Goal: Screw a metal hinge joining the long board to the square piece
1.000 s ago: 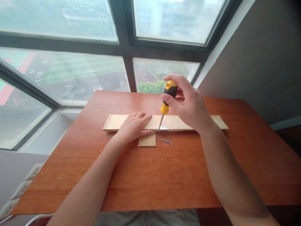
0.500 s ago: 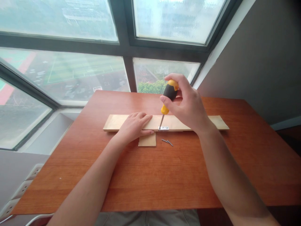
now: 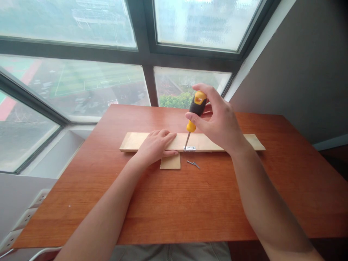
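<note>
My right hand grips a yellow and black screwdriver by its handle. The shaft slants down, and its tip meets the left end of a small metal bracket on the front edge of a pale wooden board. Whatever sits right under the tip is too small to make out. Flat on the board, left of the bracket, lies my left hand, fingers stretched out and thumb along the front edge. A small square wood piece sticks out below that thumb. Two screws lie in front of the bracket.
The board lies crosswise on a reddish-brown wooden table. Windows rise behind the table's far edge, and a grey wall stands at the right. Wall sockets and a white cable are at the lower left.
The screwdriver handle has turned a little in my right hand, so its yellow end shows a different side. My left hand, the bracket and the screws stay in place.
</note>
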A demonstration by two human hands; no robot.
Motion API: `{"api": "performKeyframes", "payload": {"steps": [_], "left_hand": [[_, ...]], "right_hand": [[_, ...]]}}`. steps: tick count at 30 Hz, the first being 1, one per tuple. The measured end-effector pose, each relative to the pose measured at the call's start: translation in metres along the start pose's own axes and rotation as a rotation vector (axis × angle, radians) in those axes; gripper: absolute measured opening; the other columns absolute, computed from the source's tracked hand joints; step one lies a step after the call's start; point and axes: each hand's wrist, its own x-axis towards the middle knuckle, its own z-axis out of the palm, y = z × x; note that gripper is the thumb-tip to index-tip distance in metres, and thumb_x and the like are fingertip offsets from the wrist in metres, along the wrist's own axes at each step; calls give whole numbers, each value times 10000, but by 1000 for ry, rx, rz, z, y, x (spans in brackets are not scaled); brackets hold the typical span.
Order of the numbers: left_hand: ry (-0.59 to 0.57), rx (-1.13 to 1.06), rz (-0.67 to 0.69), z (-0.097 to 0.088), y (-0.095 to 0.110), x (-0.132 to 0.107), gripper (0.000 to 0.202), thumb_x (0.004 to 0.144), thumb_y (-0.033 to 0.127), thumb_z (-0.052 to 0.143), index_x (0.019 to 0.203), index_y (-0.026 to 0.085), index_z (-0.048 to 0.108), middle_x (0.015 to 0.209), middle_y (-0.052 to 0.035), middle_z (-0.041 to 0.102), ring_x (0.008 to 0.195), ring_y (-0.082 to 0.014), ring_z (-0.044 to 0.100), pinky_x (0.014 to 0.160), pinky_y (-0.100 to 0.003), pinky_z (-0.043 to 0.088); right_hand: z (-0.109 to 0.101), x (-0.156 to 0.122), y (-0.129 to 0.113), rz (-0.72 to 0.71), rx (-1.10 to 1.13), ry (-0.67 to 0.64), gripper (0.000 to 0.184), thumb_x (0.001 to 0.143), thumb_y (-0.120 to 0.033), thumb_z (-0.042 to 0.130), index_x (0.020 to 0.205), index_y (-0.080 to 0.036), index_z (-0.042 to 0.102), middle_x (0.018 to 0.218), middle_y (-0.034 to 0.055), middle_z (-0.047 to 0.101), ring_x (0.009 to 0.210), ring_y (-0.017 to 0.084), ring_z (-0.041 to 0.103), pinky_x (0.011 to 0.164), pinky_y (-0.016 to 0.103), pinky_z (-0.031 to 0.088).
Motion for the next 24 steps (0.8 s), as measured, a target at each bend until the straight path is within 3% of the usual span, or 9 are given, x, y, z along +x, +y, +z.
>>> {"api": "performKeyframes", "payload": {"steps": [3, 9, 17, 24], "left_hand": [[-1, 3, 1, 0, 0, 0, 605, 878, 590, 611, 1374, 260, 507, 1263, -102, 605, 1111, -301, 574, 950, -410, 425], [4, -8, -5, 2, 0, 0, 604, 881, 587, 605, 1382, 266, 503, 1274, -105, 599, 1131, -301, 565, 973, -420, 413], [0, 7, -1, 3, -1, 0, 598, 879, 594, 605, 1372, 270, 505, 1262, -98, 601, 1114, -299, 568, 950, -409, 421], [5, -6, -3, 2, -1, 0, 609, 882, 590, 606, 1386, 267, 494, 1273, -101, 597, 1127, -301, 566, 968, -414, 414]], "right_hand": [[-1, 1, -2, 3, -19, 17, 479, 836, -275, 679, 1293, -298, 537, 1158, 27, 659, 903, 212, 659, 776, 399, 621], [-7, 1, -2, 29, 290, -152, 372, 943, -276, 508, 1314, -309, 496, 1221, 28, 653, 1035, 195, 667, 856, 388, 615], [0, 0, 0, -11, -1, 47, 384, 902, -353, 626, 1274, -305, 547, 1109, 28, 679, 881, 200, 659, 794, 383, 611], [-5, -2, -1, 7, 277, -181, 462, 923, -214, 494, 1367, -327, 431, 1203, 27, 641, 1076, 209, 659, 879, 415, 609]]}}
